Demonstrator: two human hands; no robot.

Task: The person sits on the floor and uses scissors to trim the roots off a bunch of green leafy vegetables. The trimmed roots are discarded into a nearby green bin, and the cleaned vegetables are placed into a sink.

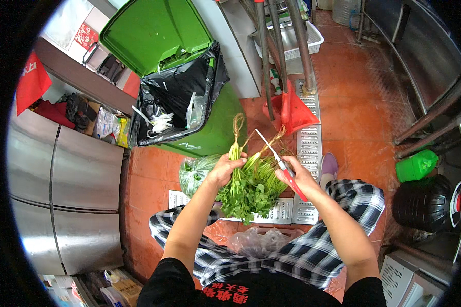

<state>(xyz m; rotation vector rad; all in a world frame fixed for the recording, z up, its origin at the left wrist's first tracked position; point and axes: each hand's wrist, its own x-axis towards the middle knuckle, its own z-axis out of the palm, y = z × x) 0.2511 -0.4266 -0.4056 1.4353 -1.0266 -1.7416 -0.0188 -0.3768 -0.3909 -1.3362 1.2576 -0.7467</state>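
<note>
My left hand (225,169) is closed around the stems of a bunch of coriander-like greens (243,197), its leaves hanging down and its roots pointing up and away from me. In my right hand (299,176) is a knife (293,183) with a red handle. The thin blade points up and to the left, near the roots. More rooted stems (266,171) lie between the two hands, just left of the knife. Left of my left wrist, a clear plastic bag (193,173) with greens in it rests on the floor.
A green wheeled bin (225,120) with a black liner and raised lid stands ahead on the left. Red dustpan (294,112) and metal poles are ahead. A metal drain grate (309,148) crosses the tiles. Crumpled clear plastic (258,241) lies between my legs; a dark jug (425,204) stands right.
</note>
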